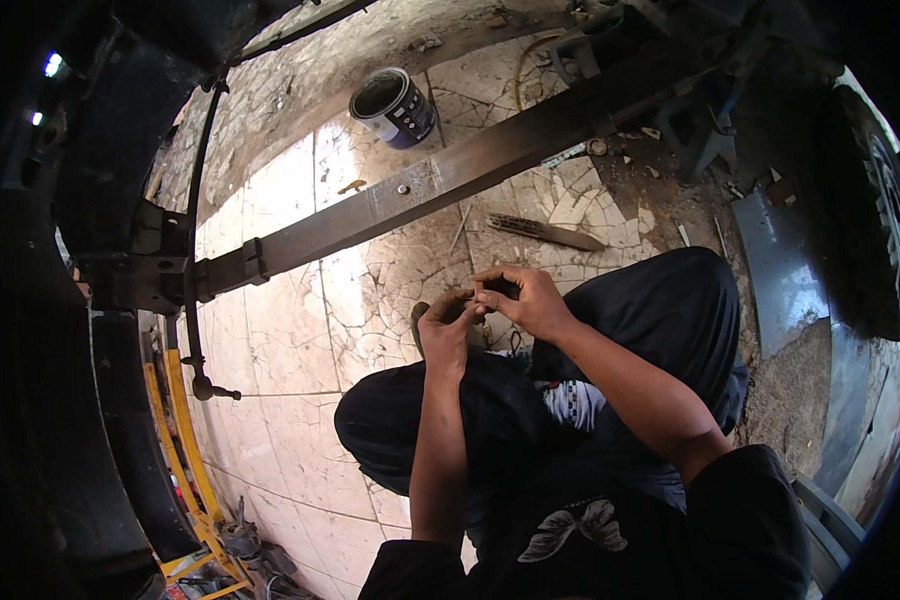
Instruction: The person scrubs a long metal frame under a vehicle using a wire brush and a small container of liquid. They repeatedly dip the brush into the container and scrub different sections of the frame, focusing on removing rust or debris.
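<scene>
Both my hands meet above my crossed legs, fingertips pressed together. My left hand (447, 328) is closed in a pinch, its thumb and fingers against those of the other hand. My right hand (532, 302) pinches at the same spot, with its index finger arched over the thumb. Whatever sits between the fingertips is too small to make out. Just beyond my hands a wire brush (542, 232) with a wooden handle lies on the cracked tile floor (280, 350).
A long metal beam (450, 172) crosses ahead of me, with a small round nut-like piece (403, 189) on it. Beyond stands an open paint can (394, 110). A dark rod (198, 220) hangs at left, above a yellow metal frame (183, 430). Metal sheets (782, 270) lie at right.
</scene>
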Demonstrator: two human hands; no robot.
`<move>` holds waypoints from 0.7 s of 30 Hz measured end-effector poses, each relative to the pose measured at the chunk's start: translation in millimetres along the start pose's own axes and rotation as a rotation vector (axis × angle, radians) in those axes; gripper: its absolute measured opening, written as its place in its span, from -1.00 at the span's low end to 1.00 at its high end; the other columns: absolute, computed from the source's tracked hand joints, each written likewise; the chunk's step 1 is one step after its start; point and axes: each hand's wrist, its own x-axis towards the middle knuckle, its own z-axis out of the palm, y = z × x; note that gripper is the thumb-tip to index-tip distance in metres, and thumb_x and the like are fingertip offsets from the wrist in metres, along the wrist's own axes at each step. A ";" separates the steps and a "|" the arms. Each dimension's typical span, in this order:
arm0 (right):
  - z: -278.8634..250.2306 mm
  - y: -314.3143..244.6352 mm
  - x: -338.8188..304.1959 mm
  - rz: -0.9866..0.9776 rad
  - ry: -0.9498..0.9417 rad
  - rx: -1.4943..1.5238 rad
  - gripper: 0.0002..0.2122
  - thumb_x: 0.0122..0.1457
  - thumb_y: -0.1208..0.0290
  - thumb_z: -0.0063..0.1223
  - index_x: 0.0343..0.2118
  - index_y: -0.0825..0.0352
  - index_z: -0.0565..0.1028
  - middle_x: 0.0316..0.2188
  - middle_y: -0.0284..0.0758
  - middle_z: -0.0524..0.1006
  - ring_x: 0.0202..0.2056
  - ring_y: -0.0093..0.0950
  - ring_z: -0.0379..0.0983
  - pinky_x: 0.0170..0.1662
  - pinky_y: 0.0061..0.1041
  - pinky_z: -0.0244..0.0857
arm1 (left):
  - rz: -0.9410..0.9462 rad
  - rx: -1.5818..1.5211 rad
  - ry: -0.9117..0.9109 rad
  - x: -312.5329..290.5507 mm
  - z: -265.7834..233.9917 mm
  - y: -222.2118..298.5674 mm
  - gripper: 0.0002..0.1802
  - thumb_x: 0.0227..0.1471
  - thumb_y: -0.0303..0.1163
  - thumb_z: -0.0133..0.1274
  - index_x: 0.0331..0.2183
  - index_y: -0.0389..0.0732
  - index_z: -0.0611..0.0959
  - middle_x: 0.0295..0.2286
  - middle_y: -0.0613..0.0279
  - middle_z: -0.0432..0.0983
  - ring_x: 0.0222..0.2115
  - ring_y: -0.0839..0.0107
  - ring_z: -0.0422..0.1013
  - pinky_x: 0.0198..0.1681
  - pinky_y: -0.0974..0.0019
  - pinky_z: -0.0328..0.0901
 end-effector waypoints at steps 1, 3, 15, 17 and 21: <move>-0.1 0.9 0.6 -0.025 -0.020 0.010 -0.68 0.24 0.18 0.26 -0.11 0.33 0.68 -0.22 -0.24 0.71 -0.15 -0.44 0.65 -0.01 -0.41 0.45 | 0.018 -0.032 0.002 0.1 0.3 0.9 -0.69 0.08 -0.64 0.29 -0.09 -0.40 0.68 -0.32 0.17 0.66 -0.33 0.46 0.58 -0.23 0.42 0.47; -0.5 3.5 2.4 -0.074 -0.060 0.029 -0.63 0.26 0.16 0.25 -0.06 0.38 0.66 -0.22 -0.28 0.70 -0.17 -0.50 0.61 -0.01 -0.43 0.45 | 0.055 -0.097 0.006 0.8 1.1 2.4 -0.61 0.06 -0.69 0.28 -0.04 -0.39 0.65 -0.31 0.19 0.64 -0.32 0.44 0.57 -0.23 0.42 0.47; 0.9 1.3 -3.0 -0.060 -0.062 0.019 -0.69 0.17 0.32 0.15 -0.08 0.38 0.64 -0.16 -0.08 0.68 -0.11 -0.22 0.65 -0.01 -0.33 0.45 | 0.023 0.005 -0.035 7.2 -1.9 1.7 -0.59 0.15 -0.57 0.26 0.05 -0.40 0.63 -0.24 0.23 0.63 -0.32 0.47 0.54 -0.23 0.40 0.46; -0.2 -0.9 -4.3 -0.071 -0.053 0.002 -0.68 0.14 0.36 0.14 -0.08 0.40 0.64 -0.16 -0.06 0.67 -0.10 -0.19 0.64 -0.01 -0.31 0.46 | 0.013 0.021 -0.056 6.7 0.3 3.2 -0.59 0.16 -0.56 0.25 0.05 -0.41 0.63 -0.24 0.23 0.63 -0.32 0.47 0.54 -0.22 0.40 0.46; 0.4 5.9 -5.4 -0.116 -0.049 -0.041 -0.65 0.10 0.40 0.12 -0.06 0.42 0.63 -0.12 -0.03 0.66 -0.09 -0.17 0.64 0.00 -0.30 0.46 | 0.019 0.038 -0.069 9.3 -6.5 -1.6 -0.62 0.17 -0.57 0.24 0.03 -0.42 0.63 -0.24 0.22 0.64 -0.29 0.47 0.55 -0.19 0.41 0.46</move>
